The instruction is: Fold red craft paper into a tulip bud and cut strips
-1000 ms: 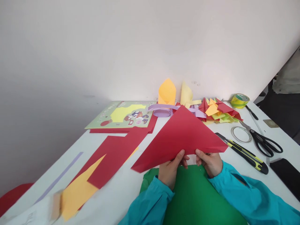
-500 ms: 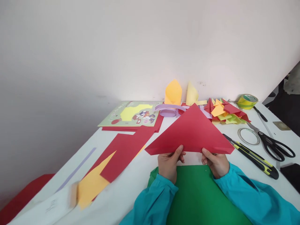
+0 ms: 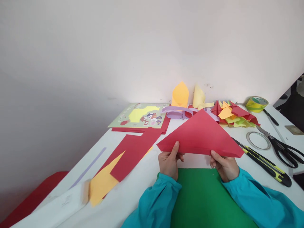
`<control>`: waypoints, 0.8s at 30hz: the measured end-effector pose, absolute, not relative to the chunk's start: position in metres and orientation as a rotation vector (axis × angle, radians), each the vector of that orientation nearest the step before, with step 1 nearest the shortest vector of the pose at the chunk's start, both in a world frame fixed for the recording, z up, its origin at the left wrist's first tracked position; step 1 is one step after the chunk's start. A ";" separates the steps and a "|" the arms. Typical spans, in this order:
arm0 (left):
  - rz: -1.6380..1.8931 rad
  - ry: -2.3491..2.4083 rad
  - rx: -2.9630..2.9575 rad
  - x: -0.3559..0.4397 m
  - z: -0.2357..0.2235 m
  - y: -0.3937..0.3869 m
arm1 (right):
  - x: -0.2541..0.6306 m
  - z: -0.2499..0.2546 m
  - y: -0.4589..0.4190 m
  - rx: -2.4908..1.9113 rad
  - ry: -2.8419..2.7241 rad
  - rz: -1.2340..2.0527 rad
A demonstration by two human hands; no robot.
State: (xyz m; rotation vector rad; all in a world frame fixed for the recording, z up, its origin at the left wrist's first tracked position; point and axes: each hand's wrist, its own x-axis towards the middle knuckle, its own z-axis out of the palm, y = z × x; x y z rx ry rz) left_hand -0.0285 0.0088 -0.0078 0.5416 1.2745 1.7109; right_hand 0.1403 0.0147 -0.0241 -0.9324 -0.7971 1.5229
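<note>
A red paper folded into a triangle is held up above the table, apex pointing away from me. My left hand pinches its lower edge near the left corner, thumb on top. Near the right corner of that same edge, my right hand pinches it too. Both arms wear teal sleeves. Below the hands a green sheet lies flat on the white table.
Red sheets and a yellow piece lie to the left, a picture booklet behind them. Folded paper shapes and purple strips sit by the wall. On the right are a utility knife, scissors and tape rolls.
The red triangle has swung from a tilt with its left corner low to nearly level. My hands moved apart along its lower edge, and the view shifted.
</note>
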 end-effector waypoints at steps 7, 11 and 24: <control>1.746 1.352 0.458 -0.034 -0.007 0.013 | 0.141 -0.025 0.017 -0.920 -0.777 1.483; 1.739 1.308 0.470 -0.036 -0.007 0.013 | 0.140 -0.025 0.018 -0.918 -0.750 1.476; 1.872 1.304 0.456 -0.040 -0.008 0.013 | 0.146 -0.028 0.022 -0.898 -0.737 1.524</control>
